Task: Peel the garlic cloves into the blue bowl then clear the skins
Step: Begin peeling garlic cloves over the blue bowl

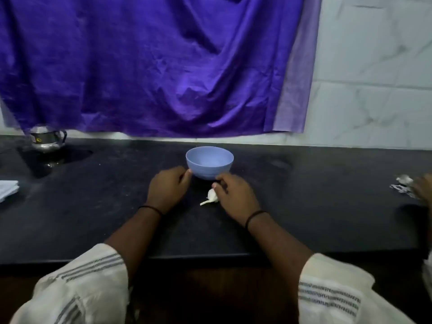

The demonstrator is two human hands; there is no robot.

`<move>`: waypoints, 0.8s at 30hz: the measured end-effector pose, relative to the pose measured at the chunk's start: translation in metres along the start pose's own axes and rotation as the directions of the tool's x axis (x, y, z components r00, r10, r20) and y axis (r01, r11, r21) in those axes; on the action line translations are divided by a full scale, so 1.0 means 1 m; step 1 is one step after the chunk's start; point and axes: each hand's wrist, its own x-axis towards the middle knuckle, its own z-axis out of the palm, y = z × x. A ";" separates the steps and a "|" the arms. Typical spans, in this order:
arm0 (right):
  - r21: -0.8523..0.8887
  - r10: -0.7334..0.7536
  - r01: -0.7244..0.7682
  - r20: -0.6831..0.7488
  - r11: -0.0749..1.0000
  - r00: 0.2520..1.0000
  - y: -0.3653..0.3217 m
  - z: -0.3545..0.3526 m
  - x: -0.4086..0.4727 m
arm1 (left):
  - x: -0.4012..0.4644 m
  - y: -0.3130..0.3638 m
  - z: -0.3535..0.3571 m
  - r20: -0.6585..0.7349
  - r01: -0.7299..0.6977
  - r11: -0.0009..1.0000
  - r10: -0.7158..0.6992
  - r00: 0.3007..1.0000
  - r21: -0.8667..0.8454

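The blue bowl (209,160) stands upright and looks empty, at the middle of the black counter (315,206). My left hand (168,188) rests on the counter at the bowl's lower left, fingers loosely curled, thumb tip touching the bowl's wall. My right hand (236,195) lies at the bowl's lower right, knuckles up, fingers curled down near the bowl's base. A white garlic piece (211,197) with a thin stem lies on the counter against my right thumb. The hand hides whether the thumb and fingers pinch it.
A steel pot (48,139) stands at the back left, and a folded white cloth (8,189) lies at the left edge. At the far right, another person's hand (423,187) is beside garlic skins (404,183). Purple fabric (152,66) hangs on the tiled wall.
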 end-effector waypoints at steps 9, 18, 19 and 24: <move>-0.031 -0.013 0.019 0.181 0.999 0.983 0.016 0.024 0.023 | 0.010 -0.006 0.014 0.208 0.046 0.983 -0.008 0.978 -0.179; 0.116 -0.067 0.048 0.165 0.992 0.984 0.027 0.033 0.042 | 0.027 -0.005 0.028 0.222 0.138 0.947 -0.073 0.972 -0.291; 0.117 -0.068 0.049 0.170 0.992 0.983 0.028 0.034 0.044 | 0.027 -0.007 0.030 0.225 0.158 0.942 -0.092 0.970 -0.295; 0.093 -0.075 0.058 0.193 0.994 0.978 0.030 0.039 0.056 | 0.031 -0.006 0.035 0.248 0.195 0.947 -0.130 0.960 -0.256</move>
